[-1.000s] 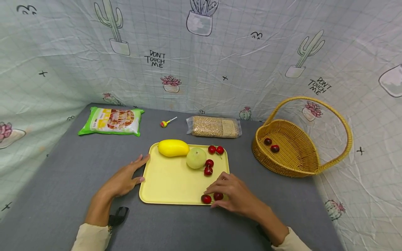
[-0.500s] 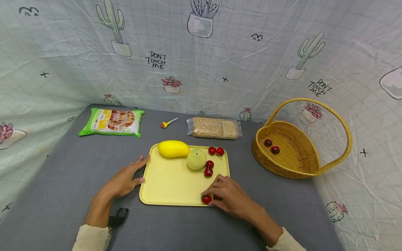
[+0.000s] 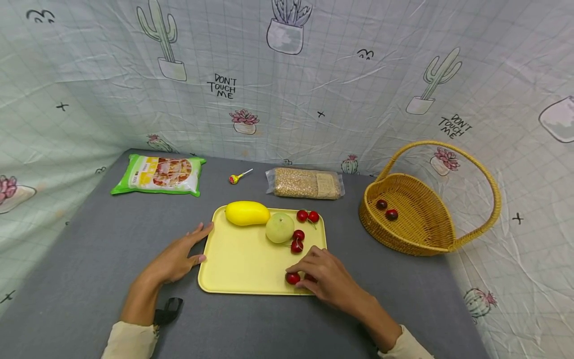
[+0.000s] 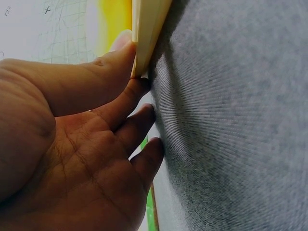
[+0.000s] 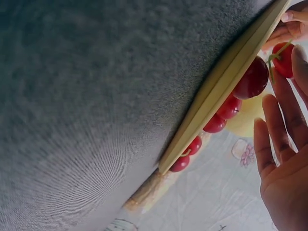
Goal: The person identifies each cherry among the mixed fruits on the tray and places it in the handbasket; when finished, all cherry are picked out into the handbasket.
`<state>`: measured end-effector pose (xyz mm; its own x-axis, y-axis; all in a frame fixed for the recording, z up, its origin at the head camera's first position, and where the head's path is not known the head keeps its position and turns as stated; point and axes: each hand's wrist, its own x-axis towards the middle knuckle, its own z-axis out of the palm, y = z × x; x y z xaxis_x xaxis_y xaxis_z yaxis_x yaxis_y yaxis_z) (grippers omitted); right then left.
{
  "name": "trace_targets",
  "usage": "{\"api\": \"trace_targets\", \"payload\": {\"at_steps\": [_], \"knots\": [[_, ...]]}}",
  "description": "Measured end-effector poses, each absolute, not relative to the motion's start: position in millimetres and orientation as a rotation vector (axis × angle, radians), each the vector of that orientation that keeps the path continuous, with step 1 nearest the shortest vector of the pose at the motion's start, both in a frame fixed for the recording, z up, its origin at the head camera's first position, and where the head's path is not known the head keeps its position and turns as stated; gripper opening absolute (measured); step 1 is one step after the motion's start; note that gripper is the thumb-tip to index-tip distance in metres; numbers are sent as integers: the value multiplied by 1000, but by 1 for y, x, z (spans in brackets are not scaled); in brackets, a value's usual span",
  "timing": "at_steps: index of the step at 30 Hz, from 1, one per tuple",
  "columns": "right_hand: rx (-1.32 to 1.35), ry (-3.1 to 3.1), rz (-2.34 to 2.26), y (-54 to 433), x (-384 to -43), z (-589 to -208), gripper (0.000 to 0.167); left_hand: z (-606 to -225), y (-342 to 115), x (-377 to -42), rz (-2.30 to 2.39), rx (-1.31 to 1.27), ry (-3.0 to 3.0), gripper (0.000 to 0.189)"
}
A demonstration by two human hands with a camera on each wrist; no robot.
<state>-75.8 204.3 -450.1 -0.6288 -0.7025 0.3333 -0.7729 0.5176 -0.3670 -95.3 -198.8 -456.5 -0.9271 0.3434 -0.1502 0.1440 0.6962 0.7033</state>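
In the head view, my right hand [image 3: 332, 279] is over the near right corner of a yellow tray [image 3: 242, 271]. Its thumb and fingers pinch a stemmed pair of cherries [image 3: 293, 278]; the second, darker cherry [image 5: 252, 79] shows better in the right wrist view. My left hand [image 3: 172, 257] touches the tray's left edge with fingers spread, the thumb on the rim in the left wrist view. Also on the tray lie a yellow mango [image 3: 247, 213], a round green fruit [image 3: 280, 228] and two more cherry pairs, one beside the green fruit [image 3: 297, 246], one at the far corner.
A wicker basket [image 3: 374, 227] with a tall handle stands at the right, holding two dark cherries [image 3: 391, 214]. Along the back lie a green-edged food bag [image 3: 166, 173], a lollipop [image 3: 235, 178] and a clear pack of grain [image 3: 305, 183]. A printed cloth hangs behind.
My right hand has closed its fingers on the near cherry pair and shifted it slightly up from the tray's near edge. My left hand stays at the tray's left edge.
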Motion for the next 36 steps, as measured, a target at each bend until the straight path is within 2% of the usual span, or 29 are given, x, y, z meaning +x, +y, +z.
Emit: {"api": "trace_targets", "payload": {"at_steps": [26,36], "knots": [[881,-2552,882,210,-80,-442,42,-458,-199,-97,1056,364,2612,84],[808,-2473,862,217,-86,-441,43,-457,-199,-96,1058,354,2605,85]]}}
